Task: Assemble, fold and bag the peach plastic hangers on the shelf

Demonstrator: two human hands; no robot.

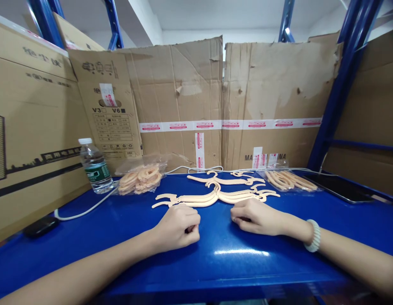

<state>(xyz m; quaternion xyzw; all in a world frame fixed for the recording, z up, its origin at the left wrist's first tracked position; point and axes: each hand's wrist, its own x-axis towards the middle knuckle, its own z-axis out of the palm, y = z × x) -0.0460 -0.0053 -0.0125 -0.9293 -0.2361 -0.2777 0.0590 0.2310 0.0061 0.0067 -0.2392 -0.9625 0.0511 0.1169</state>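
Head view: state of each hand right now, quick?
Left hand: closed in a loose fist, nothing visible in its grip.
Right hand: also curled closed, no held object visible.

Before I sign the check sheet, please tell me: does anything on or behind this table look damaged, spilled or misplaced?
The cardboard panels behind the table look damaged: creased, with small tears in their surface. Nothing spilled is visible, and the hangers show no obvious damage.

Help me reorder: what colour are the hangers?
The hangers are pale beige, clearest in the head view.
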